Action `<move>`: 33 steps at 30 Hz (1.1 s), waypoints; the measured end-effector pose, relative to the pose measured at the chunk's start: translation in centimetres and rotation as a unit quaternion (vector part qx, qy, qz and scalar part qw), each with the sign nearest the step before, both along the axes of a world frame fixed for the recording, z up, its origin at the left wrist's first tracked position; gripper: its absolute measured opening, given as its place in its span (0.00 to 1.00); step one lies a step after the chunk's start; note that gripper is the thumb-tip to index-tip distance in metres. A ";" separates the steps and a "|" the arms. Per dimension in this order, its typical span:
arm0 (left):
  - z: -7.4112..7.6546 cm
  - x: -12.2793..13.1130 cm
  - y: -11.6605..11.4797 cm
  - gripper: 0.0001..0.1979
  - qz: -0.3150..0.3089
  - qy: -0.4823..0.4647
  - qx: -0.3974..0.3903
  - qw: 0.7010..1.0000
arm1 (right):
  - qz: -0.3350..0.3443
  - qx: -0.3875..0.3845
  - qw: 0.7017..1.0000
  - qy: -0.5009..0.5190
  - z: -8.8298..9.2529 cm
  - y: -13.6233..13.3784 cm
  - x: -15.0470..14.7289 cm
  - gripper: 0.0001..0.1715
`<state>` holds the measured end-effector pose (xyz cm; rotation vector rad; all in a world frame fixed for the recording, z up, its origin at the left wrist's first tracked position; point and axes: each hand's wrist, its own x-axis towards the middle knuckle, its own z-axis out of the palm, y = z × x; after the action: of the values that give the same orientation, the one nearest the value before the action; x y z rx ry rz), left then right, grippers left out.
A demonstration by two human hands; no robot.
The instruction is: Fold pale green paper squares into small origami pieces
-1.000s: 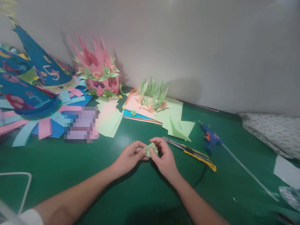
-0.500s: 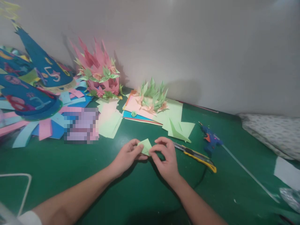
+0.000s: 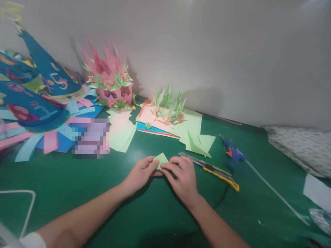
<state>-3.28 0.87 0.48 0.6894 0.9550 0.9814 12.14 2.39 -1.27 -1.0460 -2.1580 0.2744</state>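
Observation:
A small folded piece of light green paper [image 3: 161, 158] is held above the green table [image 3: 108, 206], one corner pointing up and away. My left hand [image 3: 143, 171] pinches its left side, thumb on top and fingers beneath. My right hand [image 3: 182, 175] closes on the lower right edge with its fingertips; part of the paper is hidden under them. Just beyond my right hand lies a yellow utility knife [image 3: 212, 168] with its blade out. Light green paper pieces [image 3: 198, 143], one folded upright, lie behind the knife.
A blue glue gun [image 3: 234, 151] with a long glue stick lies at right. At the back stand a green paper crown [image 3: 169, 106] on stacked sheets and a pink paper crown [image 3: 108, 75]. Blue cone hats [image 3: 49, 65] fill the left. A patterned cloth [image 3: 300, 144] lies far right.
My right hand's fingers have come in and down over the paper's lower right edge, uncovering the knife's blade tip. My left hand keeps its pinch.

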 end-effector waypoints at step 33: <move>-1.3 0.1 -0.4 0.14 -0.012 0.047 0.033 0.998 | -0.026 -0.112 0.987 0.113 0.0 0.4 -0.4 0.03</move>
<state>-3.14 0.43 -0.84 0.8059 0.9976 0.9700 11.74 2.81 -1.28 -1.1345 -1.9252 0.5938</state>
